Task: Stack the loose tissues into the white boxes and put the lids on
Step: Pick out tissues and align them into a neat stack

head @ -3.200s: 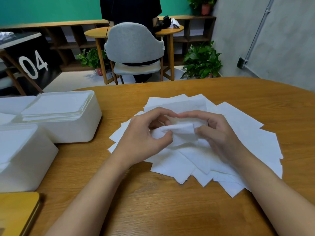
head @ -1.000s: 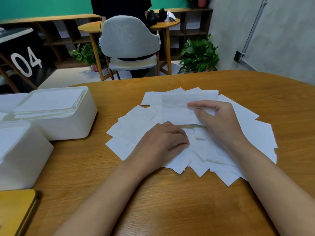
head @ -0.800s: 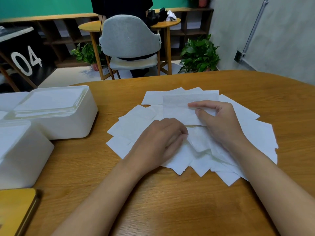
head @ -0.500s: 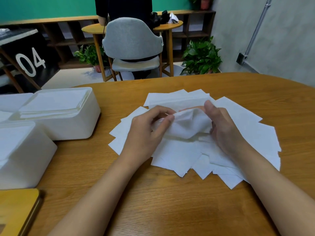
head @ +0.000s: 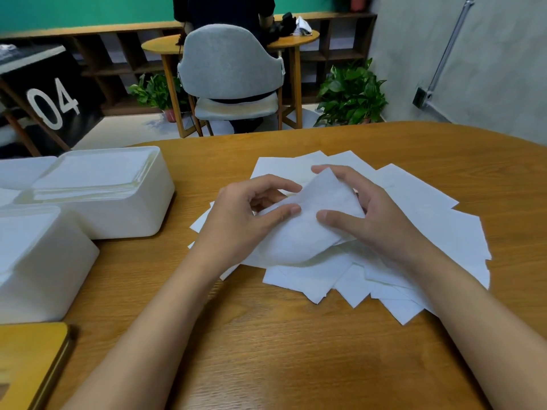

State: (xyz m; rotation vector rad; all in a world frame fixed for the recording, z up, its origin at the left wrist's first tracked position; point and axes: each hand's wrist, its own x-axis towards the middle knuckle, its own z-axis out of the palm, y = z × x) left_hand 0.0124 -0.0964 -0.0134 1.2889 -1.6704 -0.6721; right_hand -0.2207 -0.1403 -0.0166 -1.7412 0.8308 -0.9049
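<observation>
Tissue [head: 307, 229] lifted just above loose tissues [head: 414, 232] fanned over bench [head: 296, 350], sagging between both hands; looked feather-light, limp, easy to tear or crumple, likely to cling to sheets beneath
Left hand [head: 242, 220] pinched near left edge, thumb on top; right hand [head: 370, 214] clamped on right side, thumb across face
Best hold judged at opposite edges, light tension, no pulling
White boxes [head: 118, 196] stood well left, tissues already stacked inside, lids not seen

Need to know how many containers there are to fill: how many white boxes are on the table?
2 for sure: one box left of the tissues, another nearer, at the left edge. White shapes behind them at the frame edge may be more.
</observation>
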